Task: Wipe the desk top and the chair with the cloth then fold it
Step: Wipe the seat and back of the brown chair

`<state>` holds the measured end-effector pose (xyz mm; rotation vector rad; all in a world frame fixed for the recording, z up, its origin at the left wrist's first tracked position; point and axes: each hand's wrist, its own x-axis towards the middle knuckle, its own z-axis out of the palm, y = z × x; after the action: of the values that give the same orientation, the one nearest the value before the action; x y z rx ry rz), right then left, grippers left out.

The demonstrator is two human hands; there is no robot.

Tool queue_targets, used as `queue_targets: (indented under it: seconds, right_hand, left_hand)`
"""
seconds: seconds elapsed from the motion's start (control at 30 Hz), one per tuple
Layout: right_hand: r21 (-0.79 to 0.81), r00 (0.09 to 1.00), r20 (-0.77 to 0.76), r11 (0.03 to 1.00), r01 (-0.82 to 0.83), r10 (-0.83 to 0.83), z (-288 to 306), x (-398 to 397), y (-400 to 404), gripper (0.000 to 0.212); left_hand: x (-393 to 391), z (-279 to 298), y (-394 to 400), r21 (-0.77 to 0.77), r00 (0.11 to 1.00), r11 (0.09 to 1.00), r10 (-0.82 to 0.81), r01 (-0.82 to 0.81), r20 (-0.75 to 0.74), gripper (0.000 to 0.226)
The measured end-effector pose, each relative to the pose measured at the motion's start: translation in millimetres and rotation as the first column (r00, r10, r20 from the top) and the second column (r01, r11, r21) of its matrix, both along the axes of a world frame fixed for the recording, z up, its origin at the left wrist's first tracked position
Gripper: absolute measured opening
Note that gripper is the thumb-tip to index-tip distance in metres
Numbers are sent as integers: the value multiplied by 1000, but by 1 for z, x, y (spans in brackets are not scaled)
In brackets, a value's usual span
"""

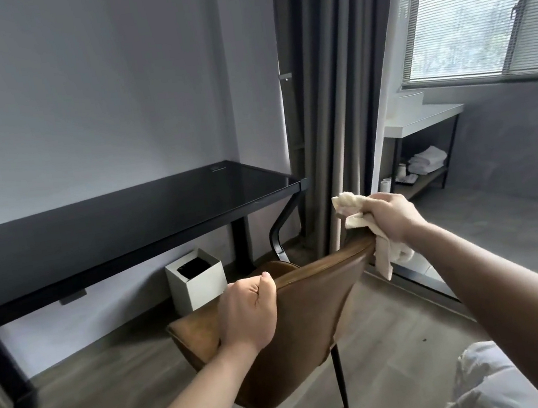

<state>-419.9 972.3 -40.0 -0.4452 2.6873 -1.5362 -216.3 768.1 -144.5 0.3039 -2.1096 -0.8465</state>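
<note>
The right hand (392, 217) gripped the soft, limp cream cloth (363, 221), bunched at the brown chair (311, 319) backrest's two-o'clock corner. The left hand (248, 314) curled over its top edge; smooth upholstery probably wiped easily. The black tabletop (126, 230) lay at ten o'clock.

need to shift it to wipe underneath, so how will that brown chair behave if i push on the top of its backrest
Probably tippy: the chair stands on thin dark legs and the left hand grips high on the backrest, so a push there may rock it rather than slide it. Its smooth leather-like cover looks slick. The cloth in the right hand hangs limp, so it adds no grip.
</note>
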Motion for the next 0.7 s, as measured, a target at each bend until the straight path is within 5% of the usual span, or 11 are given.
queue_targets:
  seconds: [0.17,0.37,0.57,0.7]
  right_hand:
    - [22,968,-251,1000,-8,13,-26,34,-8,26]
    - [147,774,-626,989,-5,97,-51,102,-37,23]
    - [195,683,-709,980,-46,173,-48,101,-34,18]
    - [134,830,-547,990,-38,106,-38,51,-20,28]
  left_hand:
    - [0,1,-15,5,1000,1000,19,-19,-13,58]
    - [0,2,-27,-5,999,999,37,-37,10,57]
    - [3,2,-22,27,998,999,15,-17,60,55]
    - [-3,3,-22,59,997,998,17,-21,71,55]
